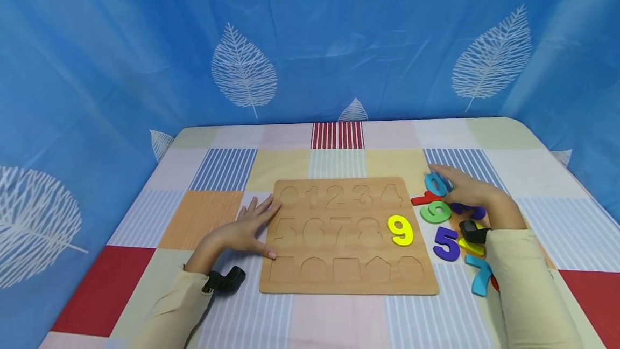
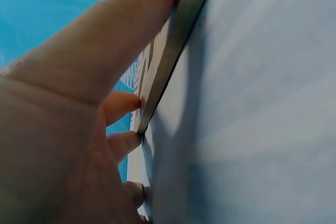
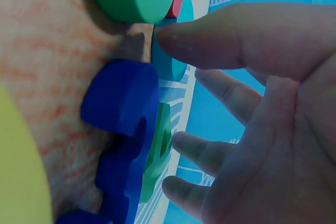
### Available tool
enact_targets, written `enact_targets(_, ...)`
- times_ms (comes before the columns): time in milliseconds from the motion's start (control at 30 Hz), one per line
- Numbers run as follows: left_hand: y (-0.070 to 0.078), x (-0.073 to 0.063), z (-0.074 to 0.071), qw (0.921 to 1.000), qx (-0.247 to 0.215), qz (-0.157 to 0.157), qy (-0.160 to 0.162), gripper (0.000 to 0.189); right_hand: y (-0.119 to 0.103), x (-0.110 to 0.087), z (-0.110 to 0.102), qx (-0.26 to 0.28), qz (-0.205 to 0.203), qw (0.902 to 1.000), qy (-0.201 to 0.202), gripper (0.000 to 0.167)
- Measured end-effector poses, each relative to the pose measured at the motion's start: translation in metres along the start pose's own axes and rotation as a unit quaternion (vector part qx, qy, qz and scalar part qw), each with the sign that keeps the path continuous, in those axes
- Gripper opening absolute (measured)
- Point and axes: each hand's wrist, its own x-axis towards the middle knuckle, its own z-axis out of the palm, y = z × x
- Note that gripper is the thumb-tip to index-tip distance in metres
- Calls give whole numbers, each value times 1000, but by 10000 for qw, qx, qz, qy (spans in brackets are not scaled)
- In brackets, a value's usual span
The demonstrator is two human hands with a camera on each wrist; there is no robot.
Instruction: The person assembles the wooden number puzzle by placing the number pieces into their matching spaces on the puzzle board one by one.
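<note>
A wooden number board [image 1: 349, 287] with recessed outlines lies on the table. My left hand [image 1: 244, 230] rests against its left edge, fingers spread, thumb on the lower part; the left wrist view shows the thumb [image 2: 131, 30] at the rim. A yellow 9 [image 1: 408, 237] sits at the board's right end, in the middle row. Over the loose numbers, my right hand [image 1: 467, 192] reaches with extended fingers. Its thumb [image 3: 210, 38] is at the blue 0 [image 3: 169, 64]; whether they touch I cannot tell. Beneath the hand lies a dark blue-purple number [image 3: 123, 98], partly hidden.
Right of the board lie a red 1 [image 1: 425, 199], a green 6 [image 1: 426, 214], a purple 5 [image 1: 452, 252], a light blue 7 [image 1: 480, 283] and a yellow piece [image 1: 470, 248]. A green piece [image 3: 152, 166] shows behind the purple one. A blue curtain [image 1: 339, 42] hangs behind the table.
</note>
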Motion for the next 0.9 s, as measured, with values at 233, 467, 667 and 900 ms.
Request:
enact_targets(233,4,13,-10,9999,68,74,-37,108,5,-1,-12,54,70,10000,-15,81)
enact_targets(467,2,11,-15,9999,24,-63,-125,109,1,3,-13,183,400,9987,-266,78)
enact_targets(667,3,9,-14,9998,-65,-149,-108,110,-2,6,-10,213,513,9980,-305,76)
enact_targets(900,2,5,-10,9996,-104,-221,-161,111,-5,7,-5,-165,379,9987,-299,72)
